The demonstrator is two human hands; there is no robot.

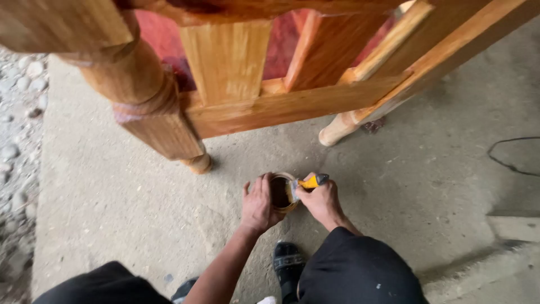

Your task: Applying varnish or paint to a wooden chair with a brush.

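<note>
A small round can of dark brown liquid stands on the concrete floor. My left hand grips the can's left side. My right hand holds a paintbrush with a yellow handle, its bristle end at the can's right rim. Just beyond rises a glossy orange-brown wooden furniture frame with turned legs and upright slats.
A second turned leg touches the floor to the right. Loose gravel lies at the far left. A thin black cable curls at the right. My dark trouser knees and a black sandalled foot fill the bottom.
</note>
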